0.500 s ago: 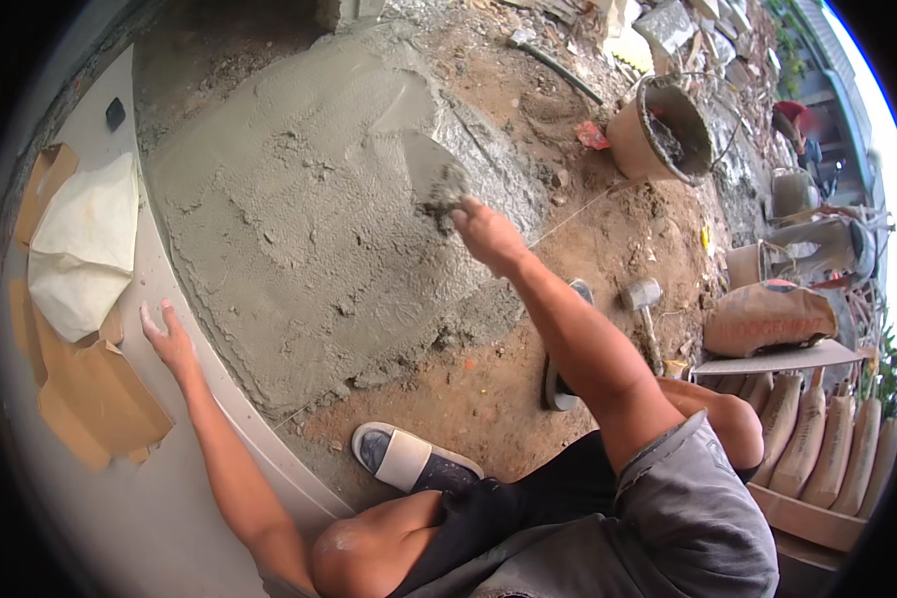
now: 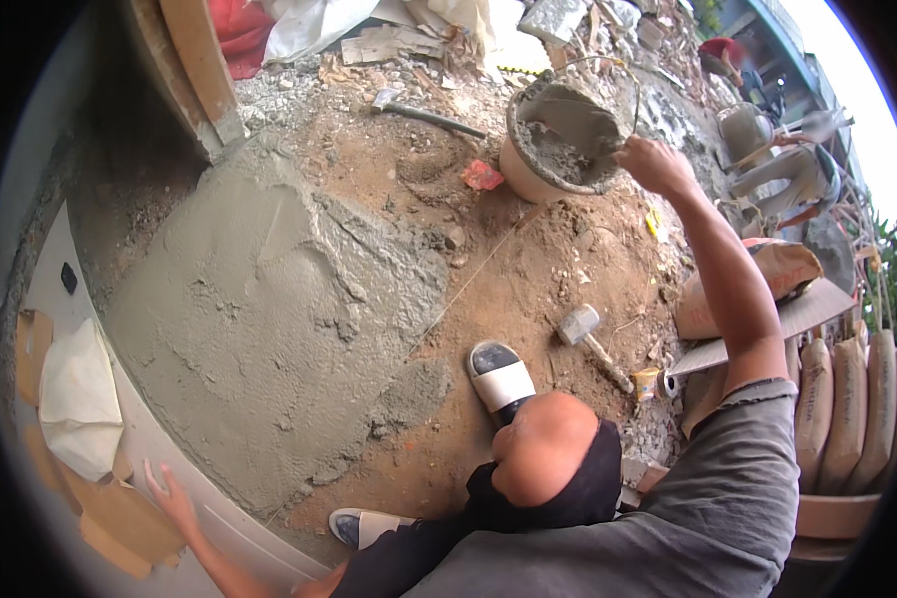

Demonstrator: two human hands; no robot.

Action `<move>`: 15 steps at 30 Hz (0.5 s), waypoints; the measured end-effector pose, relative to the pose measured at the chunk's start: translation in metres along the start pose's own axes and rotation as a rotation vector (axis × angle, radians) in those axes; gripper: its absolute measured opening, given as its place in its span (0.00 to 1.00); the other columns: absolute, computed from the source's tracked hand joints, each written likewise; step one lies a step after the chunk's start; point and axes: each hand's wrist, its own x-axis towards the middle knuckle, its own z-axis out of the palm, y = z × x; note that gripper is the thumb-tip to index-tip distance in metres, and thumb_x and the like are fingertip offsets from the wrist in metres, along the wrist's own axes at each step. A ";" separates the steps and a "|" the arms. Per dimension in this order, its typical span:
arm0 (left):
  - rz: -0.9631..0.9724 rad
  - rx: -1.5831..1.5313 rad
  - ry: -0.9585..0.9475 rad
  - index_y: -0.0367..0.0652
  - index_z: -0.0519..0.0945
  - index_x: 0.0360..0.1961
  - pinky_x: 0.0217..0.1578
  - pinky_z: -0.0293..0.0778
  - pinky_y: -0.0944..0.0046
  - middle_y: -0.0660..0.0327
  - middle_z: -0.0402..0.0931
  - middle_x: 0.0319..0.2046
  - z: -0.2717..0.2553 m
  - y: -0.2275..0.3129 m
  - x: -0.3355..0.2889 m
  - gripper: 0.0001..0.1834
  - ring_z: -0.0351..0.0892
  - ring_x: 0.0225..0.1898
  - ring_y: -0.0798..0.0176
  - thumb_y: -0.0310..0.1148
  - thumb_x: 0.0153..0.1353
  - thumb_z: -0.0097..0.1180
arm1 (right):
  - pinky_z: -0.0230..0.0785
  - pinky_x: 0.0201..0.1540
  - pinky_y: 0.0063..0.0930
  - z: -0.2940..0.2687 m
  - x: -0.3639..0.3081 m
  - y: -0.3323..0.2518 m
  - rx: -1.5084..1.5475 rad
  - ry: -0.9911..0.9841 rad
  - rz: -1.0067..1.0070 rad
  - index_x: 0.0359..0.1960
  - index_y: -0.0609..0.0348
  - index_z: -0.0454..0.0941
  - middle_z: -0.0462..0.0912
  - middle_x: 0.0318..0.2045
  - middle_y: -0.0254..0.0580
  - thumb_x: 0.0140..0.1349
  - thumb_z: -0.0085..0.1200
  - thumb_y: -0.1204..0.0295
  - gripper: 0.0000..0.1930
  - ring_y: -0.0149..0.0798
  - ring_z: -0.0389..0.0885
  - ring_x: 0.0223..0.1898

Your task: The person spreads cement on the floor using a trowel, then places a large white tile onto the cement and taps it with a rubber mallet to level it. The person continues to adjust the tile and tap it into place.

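Observation:
My right hand (image 2: 656, 165) is closed at the right rim of a bucket (image 2: 524, 164), around the handle of a trowel. The trowel's blade (image 2: 580, 125) appears to lie inside, over wet grey mortar (image 2: 553, 157); the handle is mostly hidden in my fist. My left hand (image 2: 172, 501), fingers spread, rests on or just over a smooth grey panel (image 2: 231, 533), beside torn cardboard (image 2: 120, 528). Between my hands spreads a broad bed of wet mortar (image 2: 259, 329), smoother toward its far side and lumpy along its near edge.
A mallet (image 2: 580, 324) and a hammer (image 2: 419, 112) lie on the dirt. A thin string (image 2: 478, 274) crosses the ground beside the mortar. A white bag (image 2: 80, 404) sits on the cardboard. Cement sacks (image 2: 847, 399) stand at the right; people (image 2: 792, 179) are farther back.
My right hand has gone from the mortar bed to the bucket, right and away, taking the trowel along. The view has swung right; my left hand stays by the cardboard.

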 end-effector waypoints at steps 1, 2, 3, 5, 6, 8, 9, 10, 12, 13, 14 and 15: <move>0.052 0.112 0.034 0.36 0.64 0.65 0.65 0.56 0.55 0.45 0.62 0.65 -0.010 0.006 -0.013 0.30 0.61 0.66 0.48 0.45 0.70 0.46 | 0.77 0.45 0.39 0.009 0.025 0.013 -0.078 -0.013 0.045 0.42 0.56 0.82 0.85 0.40 0.47 0.65 0.46 0.60 0.17 0.45 0.85 0.42; -0.019 0.112 0.015 0.35 0.64 0.65 0.65 0.56 0.55 0.46 0.62 0.65 -0.020 0.010 -0.025 0.30 0.61 0.66 0.48 0.44 0.70 0.47 | 0.76 0.47 0.41 0.019 0.051 0.024 -0.158 -0.029 0.097 0.42 0.56 0.83 0.85 0.43 0.49 0.63 0.47 0.62 0.16 0.47 0.84 0.45; 0.018 0.096 0.058 0.35 0.64 0.65 0.65 0.56 0.55 0.46 0.63 0.65 -0.032 0.011 -0.042 0.30 0.61 0.66 0.49 0.45 0.70 0.47 | 0.76 0.49 0.42 0.033 0.073 0.031 -0.209 -0.024 0.102 0.43 0.56 0.84 0.84 0.46 0.50 0.62 0.47 0.66 0.15 0.48 0.83 0.48; -0.005 0.045 0.088 0.35 0.64 0.65 0.65 0.55 0.55 0.46 0.63 0.65 -0.031 0.017 -0.064 0.29 0.61 0.66 0.50 0.44 0.70 0.47 | 0.77 0.48 0.41 0.062 0.110 0.035 -0.288 -0.006 0.077 0.42 0.55 0.84 0.84 0.45 0.50 0.62 0.47 0.68 0.14 0.48 0.84 0.47; -0.079 0.024 0.075 0.34 0.64 0.65 0.65 0.55 0.55 0.46 0.63 0.65 -0.037 0.017 -0.085 0.29 0.61 0.66 0.49 0.43 0.70 0.47 | 0.77 0.48 0.41 0.079 0.122 0.029 -0.333 -0.014 0.040 0.42 0.55 0.85 0.84 0.45 0.50 0.62 0.47 0.69 0.14 0.48 0.84 0.47; -0.194 0.004 0.083 0.33 0.64 0.65 0.66 0.55 0.56 0.45 0.63 0.65 -0.044 0.023 -0.132 0.29 0.61 0.66 0.49 0.43 0.70 0.47 | 0.77 0.47 0.42 0.103 0.132 0.017 -0.337 -0.003 -0.078 0.40 0.55 0.85 0.85 0.42 0.50 0.63 0.46 0.70 0.13 0.50 0.85 0.45; -0.148 -0.018 0.096 0.33 0.63 0.65 0.66 0.54 0.56 0.45 0.63 0.65 -0.037 0.028 -0.147 0.29 0.61 0.66 0.49 0.43 0.70 0.47 | 0.76 0.48 0.44 0.106 0.136 0.018 -0.289 -0.051 -0.082 0.40 0.58 0.85 0.84 0.43 0.53 0.63 0.46 0.68 0.14 0.50 0.84 0.46; -0.258 -0.021 0.115 0.33 0.63 0.65 0.66 0.54 0.56 0.45 0.63 0.65 -0.026 0.034 -0.159 0.29 0.61 0.66 0.49 0.43 0.70 0.47 | 0.74 0.51 0.46 0.107 0.136 0.022 -0.216 -0.034 -0.045 0.40 0.62 0.84 0.83 0.44 0.56 0.61 0.46 0.66 0.16 0.53 0.83 0.48; -0.308 -0.062 0.113 0.33 0.64 0.65 0.66 0.54 0.56 0.45 0.64 0.65 -0.008 0.045 -0.174 0.29 0.61 0.66 0.49 0.43 0.70 0.47 | 0.73 0.52 0.47 0.102 0.136 0.033 -0.199 -0.122 -0.078 0.42 0.64 0.82 0.82 0.45 0.59 0.58 0.46 0.63 0.19 0.57 0.81 0.49; -0.328 -0.096 0.102 0.33 0.64 0.65 0.66 0.54 0.57 0.46 0.64 0.65 -0.001 0.049 -0.177 0.29 0.62 0.66 0.50 0.43 0.70 0.47 | 0.73 0.51 0.47 0.101 0.133 0.035 -0.176 -0.132 -0.118 0.41 0.64 0.82 0.82 0.44 0.60 0.58 0.46 0.61 0.20 0.57 0.81 0.47; -0.362 -0.104 0.093 0.33 0.64 0.65 0.66 0.55 0.58 0.47 0.64 0.64 0.003 0.053 -0.181 0.29 0.62 0.66 0.51 0.43 0.70 0.47 | 0.72 0.50 0.47 0.098 0.132 0.036 -0.174 -0.175 -0.131 0.41 0.63 0.82 0.83 0.43 0.60 0.58 0.47 0.59 0.20 0.56 0.82 0.46; -0.396 -0.119 0.087 0.33 0.65 0.65 0.65 0.55 0.59 0.48 0.65 0.64 0.011 0.057 -0.186 0.29 0.63 0.65 0.53 0.43 0.70 0.47 | 0.73 0.49 0.45 0.096 0.129 0.036 -0.115 -0.206 -0.123 0.41 0.62 0.82 0.83 0.43 0.59 0.58 0.48 0.59 0.20 0.56 0.82 0.45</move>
